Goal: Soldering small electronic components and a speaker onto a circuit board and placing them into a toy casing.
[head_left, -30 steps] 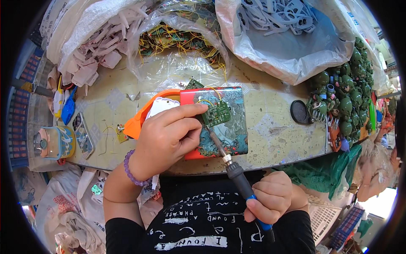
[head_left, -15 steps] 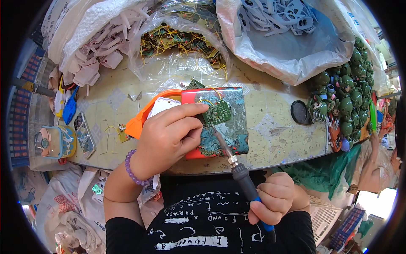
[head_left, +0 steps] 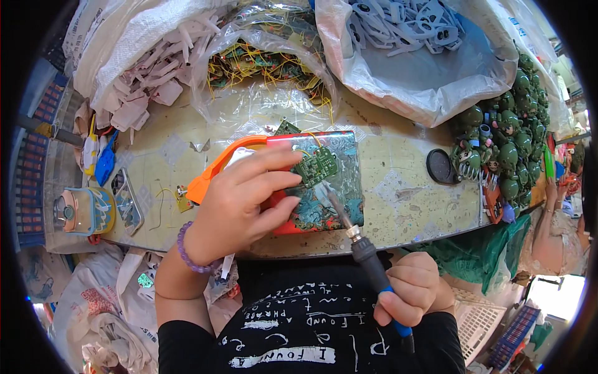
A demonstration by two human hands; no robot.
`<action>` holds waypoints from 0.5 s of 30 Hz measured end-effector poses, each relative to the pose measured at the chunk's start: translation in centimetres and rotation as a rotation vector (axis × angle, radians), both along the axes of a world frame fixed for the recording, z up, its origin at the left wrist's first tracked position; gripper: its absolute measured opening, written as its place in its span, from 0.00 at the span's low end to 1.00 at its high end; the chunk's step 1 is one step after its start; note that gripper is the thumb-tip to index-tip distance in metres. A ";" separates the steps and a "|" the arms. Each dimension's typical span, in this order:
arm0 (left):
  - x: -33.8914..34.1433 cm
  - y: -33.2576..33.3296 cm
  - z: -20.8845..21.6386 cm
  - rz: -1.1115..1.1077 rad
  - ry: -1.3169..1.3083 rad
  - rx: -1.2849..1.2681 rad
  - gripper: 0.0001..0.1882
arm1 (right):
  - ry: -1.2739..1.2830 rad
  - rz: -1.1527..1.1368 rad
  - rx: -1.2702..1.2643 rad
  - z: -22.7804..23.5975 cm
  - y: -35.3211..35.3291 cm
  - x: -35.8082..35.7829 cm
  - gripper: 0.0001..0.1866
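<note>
A small green circuit board (head_left: 317, 166) with a yellow wire lies on a red box (head_left: 358, 225) with a worn, teal-patterned top. My left hand (head_left: 246, 193) is at the board's left edge, thumb and fingers apart; whether a fingertip touches the board I cannot tell. My right hand (head_left: 408, 290) grips a soldering iron (head_left: 367, 255) by its dark and blue handle. The iron's tip is just below and right of the board, apart from it. Partly behind my left hand are an orange plastic part (head_left: 208, 174) and a white piece (head_left: 240, 156). Another green board (head_left: 286, 127) sits behind the box.
At the back are a sack of white plastic parts (head_left: 146, 93), a clear bag of wired boards (head_left: 268, 65) and a white sack (head_left: 423, 106) of pale parts. Green figures (head_left: 511, 149) and a black ring (head_left: 441, 167) lie right; a phone (head_left: 126, 199) and jar (head_left: 87, 209) left.
The soldering iron's tip has moved right and slightly down, off the board's lower edge. My left fingers have spread and drawn back a little from the board, which has turned slightly.
</note>
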State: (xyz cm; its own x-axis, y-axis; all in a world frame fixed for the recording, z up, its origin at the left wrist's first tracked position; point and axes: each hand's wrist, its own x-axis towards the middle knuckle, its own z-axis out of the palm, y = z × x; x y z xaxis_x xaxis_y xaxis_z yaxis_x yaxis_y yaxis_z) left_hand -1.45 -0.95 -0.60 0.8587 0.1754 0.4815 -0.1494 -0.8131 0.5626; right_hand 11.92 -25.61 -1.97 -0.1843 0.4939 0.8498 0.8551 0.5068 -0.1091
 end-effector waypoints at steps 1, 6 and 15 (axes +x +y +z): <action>-0.2 0.4 0.6 -0.021 -0.015 -0.060 0.08 | 0.007 -0.017 0.005 -0.1 -0.2 0.2 0.17; -2.1 1.8 1.5 -0.109 0.100 0.022 0.14 | 0.081 -0.146 0.075 -1.0 -1.2 0.3 0.18; -0.4 0.6 1.1 -0.168 0.038 0.155 0.11 | 0.155 -0.215 0.049 -0.9 -1.8 0.2 0.18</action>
